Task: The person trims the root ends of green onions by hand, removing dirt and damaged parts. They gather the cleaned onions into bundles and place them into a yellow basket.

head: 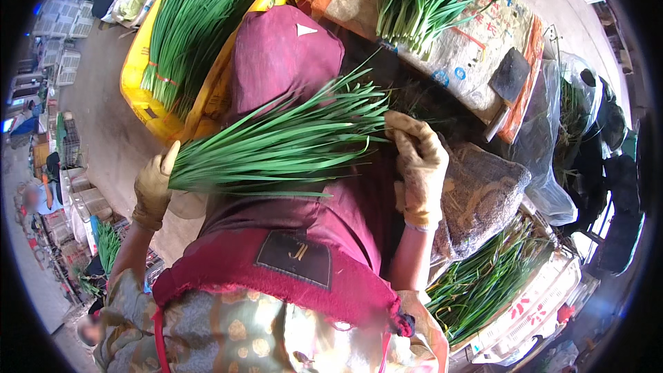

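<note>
My left hand [154,184], in a tan work glove, grips a bunch of long green leaves [274,145], which look like garlic chives, at one end. The bunch lies sideways above my lap, its loose tips fanned to the right. At those tips is my gloved right hand [422,163], fingers curled and thumb drawn in. Whether it pinches a leaf is too unclear to see. Beneath the bunch, a maroon apron [352,212] covers my lap and knees.
Tied chive bunches [194,36] fill a yellow crate [137,83] ahead left. Loose chives [427,5] lie on a printed sack [352,5], with a dark flat-bladed tool [510,75] at its right. At my right stand a cloth-covered bulk [481,197] and a white crate [533,300] of greens.
</note>
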The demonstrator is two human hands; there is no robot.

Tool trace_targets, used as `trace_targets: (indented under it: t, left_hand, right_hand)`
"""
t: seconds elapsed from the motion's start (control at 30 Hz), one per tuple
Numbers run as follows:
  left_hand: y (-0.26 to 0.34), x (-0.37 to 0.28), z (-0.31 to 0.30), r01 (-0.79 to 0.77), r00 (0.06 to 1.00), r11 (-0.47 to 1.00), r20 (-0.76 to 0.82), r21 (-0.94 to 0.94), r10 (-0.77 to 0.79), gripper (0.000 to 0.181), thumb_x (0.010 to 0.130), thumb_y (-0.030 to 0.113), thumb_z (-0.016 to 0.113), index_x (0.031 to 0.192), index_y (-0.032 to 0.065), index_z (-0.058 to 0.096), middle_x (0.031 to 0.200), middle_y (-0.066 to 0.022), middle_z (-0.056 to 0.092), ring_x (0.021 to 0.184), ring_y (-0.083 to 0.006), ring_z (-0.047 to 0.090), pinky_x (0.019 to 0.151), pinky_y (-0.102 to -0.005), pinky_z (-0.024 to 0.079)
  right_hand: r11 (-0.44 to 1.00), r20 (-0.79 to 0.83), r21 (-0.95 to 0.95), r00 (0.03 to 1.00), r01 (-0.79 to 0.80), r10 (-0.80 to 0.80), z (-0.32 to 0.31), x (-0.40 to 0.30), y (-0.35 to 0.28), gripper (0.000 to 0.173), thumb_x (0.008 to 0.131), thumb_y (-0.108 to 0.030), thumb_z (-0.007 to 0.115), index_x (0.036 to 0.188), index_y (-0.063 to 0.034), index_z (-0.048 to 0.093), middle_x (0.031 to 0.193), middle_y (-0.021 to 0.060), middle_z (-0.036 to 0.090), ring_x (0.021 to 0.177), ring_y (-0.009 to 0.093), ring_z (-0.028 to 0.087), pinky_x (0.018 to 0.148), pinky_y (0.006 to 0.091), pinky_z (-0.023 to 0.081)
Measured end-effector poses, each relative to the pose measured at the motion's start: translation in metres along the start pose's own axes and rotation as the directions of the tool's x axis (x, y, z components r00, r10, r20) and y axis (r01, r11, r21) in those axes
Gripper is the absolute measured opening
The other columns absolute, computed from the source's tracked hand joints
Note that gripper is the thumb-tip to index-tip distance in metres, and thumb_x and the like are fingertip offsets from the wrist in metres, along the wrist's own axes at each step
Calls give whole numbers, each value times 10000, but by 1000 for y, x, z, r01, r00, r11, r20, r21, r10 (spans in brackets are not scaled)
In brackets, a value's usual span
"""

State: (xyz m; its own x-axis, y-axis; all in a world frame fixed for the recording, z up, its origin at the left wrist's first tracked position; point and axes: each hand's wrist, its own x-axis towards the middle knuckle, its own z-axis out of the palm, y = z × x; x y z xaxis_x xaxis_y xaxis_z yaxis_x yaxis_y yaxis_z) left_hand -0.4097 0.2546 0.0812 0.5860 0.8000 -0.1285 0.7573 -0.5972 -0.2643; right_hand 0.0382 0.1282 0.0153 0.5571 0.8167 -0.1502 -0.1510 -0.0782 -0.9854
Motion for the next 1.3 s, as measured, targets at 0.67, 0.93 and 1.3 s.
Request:
trace_targets:
  t: [0.67, 0.93, 1.3]
  left_hand:
    - [9, 2, 45, 140, 990, 960, 54, -241, -130, 573, 849, 226, 611, 1403, 206, 471, 996, -123, 602, 883, -331, 601, 745, -405, 489]
    - [11, -6, 74, 76, 997, 950, 40, -302, -67, 579, 854, 265, 649, 1382, 103, 471, 1151, -134, 631, 929, -334, 626, 796, -407, 496]
    - [30, 0, 48, 200, 973, 813, 210, -548, -97, 598, 852, 229, 676, 1382, 57, 459, 1261, -118, 617, 1093, -285, 622, 896, -341, 491]
  right_hand:
    - [998, 4, 60, 1000, -5, 5, 56, -32, 43, 247, 880, 44, 571, 1111, -35, 611, 1073, 90, 684, 968, 165, 642, 872, 280, 496]
    - [997, 54, 13, 995, -81, 80, 63, -33, 41, 248, 889, -64, 649, 1135, -34, 637, 1004, 99, 708, 836, 150, 661, 778, 266, 522]
    - [817, 354, 188, 814, -545, 461, 73, -16, 2, 255, 929, -126, 641, 1178, -69, 627, 739, -19, 597, 497, 32, 452, 451, 195, 402]
